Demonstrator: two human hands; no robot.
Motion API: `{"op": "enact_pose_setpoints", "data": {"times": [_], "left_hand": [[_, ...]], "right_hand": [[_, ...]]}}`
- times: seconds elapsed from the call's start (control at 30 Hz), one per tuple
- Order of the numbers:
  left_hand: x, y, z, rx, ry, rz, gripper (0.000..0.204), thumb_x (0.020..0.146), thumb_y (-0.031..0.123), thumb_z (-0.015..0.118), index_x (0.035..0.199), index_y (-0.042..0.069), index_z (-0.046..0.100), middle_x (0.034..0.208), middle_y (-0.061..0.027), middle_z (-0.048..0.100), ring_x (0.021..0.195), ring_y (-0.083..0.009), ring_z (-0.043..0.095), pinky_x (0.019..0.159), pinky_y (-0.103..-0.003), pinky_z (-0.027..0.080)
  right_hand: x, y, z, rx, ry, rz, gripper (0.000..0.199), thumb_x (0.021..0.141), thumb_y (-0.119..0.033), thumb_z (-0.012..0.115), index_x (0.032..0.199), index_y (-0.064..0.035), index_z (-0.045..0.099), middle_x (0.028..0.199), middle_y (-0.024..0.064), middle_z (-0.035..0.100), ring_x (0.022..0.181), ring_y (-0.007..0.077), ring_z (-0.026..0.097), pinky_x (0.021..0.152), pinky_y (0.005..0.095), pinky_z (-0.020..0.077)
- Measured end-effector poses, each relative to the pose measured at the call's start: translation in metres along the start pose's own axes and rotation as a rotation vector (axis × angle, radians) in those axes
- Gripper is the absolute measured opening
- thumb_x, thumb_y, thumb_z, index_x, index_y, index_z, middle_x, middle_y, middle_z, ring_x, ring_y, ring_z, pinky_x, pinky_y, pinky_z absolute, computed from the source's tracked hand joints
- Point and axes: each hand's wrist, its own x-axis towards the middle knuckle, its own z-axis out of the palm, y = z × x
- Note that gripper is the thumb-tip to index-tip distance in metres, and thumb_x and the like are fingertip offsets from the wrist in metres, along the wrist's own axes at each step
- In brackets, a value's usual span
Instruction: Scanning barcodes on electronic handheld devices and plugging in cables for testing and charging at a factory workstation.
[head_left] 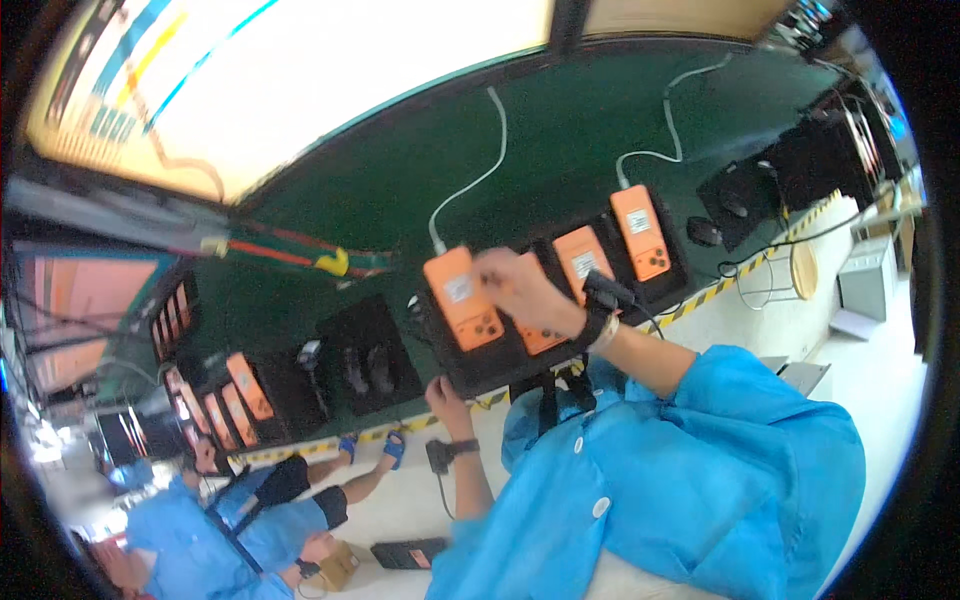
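Your right hand [520, 290] reached across the front edge of the green worktop [560, 140] to the orange phone [462, 298] that stood tilted in a black cradle [480, 365]. Your fingers were curled narrow against its right edge and upper corner, touching it and probably pinching it, though I could not tell whether the grip was fully closed. The phone sat near the middle of the worktop's front edge with its back toward you and a white cable [480, 170] plugged into its top, running off toward the far edge; propped like that, it seemed to stay within reach and in line with its lead. Your left hand [447, 398] was lower, at the worktop's front edge just under the cradle, fingers bent and resting against the cradle's base, as if to steady it; how far open it was I could not tell, and nothing showed in it. More orange phones [640, 232] stood in like cradles to the right along the same edge, one with its own white lead, and others [248, 385] stood toward the left end. A black strap [598, 320] with a small device sat on your right wrist. Further left, another person in a blue coat [200, 545] leaned toward the worktop.
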Motion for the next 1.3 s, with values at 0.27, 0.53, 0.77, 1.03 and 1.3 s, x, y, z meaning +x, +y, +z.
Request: {"op": "enact_pose_setpoints", "data": {"times": [0.27,0.53,0.77,1.03,1.3], "left_hand": [[-0.120,-0.036,0.056,0.567,-0.400,0.062,0.049,0.094,0.040,0.046,0.092,-0.006,0.063,0.088,-0.0321,0.062,0.082,-0.0470,0.059,0.076,-0.054,0.045],[-0.168,0.014,0.271,0.418,-1.067,0.246,0.047,0.088,0.046,0.055,0.091,0.000,0.067,0.090,-0.0259,0.065,0.087,-0.0449,0.062,0.073,-0.047,0.048],[-0.288,0.288,0.372,0.171,-1.324,0.393,0.035,0.091,0.032,0.059,0.083,-0.002,0.066,0.078,-0.0100,0.067,0.076,-0.0163,0.063,0.071,-0.031,0.049],[-0.358,0.459,0.442,-0.080,-1.468,0.560,0.020,0.092,0.017,0.059,0.091,-0.002,0.065,0.086,-0.0067,0.069,0.080,-0.0117,0.062,0.075,-0.025,0.048],[-0.322,0.639,0.505,-0.153,-1.128,0.747,0.014,0.089,0.012,0.061,0.091,-0.001,0.067,0.089,-0.0131,0.069,0.084,-0.0196,0.065,0.076,-0.032,0.050]], "right_hand": [[-0.184,0.010,-0.109,0.218,-0.272,0.070,0.027,0.096,-0.024,0.057,0.111,-0.0022,0.062,0.100,0.0096,0.067,0.095,0.0179,0.063,0.086,0.0336,0.0502],[-0.364,0.000,-0.285,0.277,-0.054,0.194,0.034,0.097,-0.025,0.057,0.125,-0.0049,0.057,0.114,0.0061,0.065,0.106,0.0142,0.059,0.092,0.0320,0.0466],[-0.502,0.021,-0.401,0.236,0.308,0.221,0.031,0.097,-0.025,0.057,0.121,-0.0055,0.059,0.112,0.0060,0.066,0.105,0.0155,0.060,0.091,0.0327,0.0471],[-0.552,0.016,-0.530,0.039,0.598,0.264,0.030,0.095,-0.024,0.059,0.117,-0.0044,0.062,0.104,0.0076,0.068,0.099,0.0171,0.063,0.087,0.0316,0.0490],[-0.601,0.059,-0.720,-0.198,0.754,0.431,0.025,0.093,-0.018,0.059,0.113,-0.0038,0.064,0.103,0.0075,0.070,0.099,0.0166,0.064,0.087,0.0322,0.0495]]}}
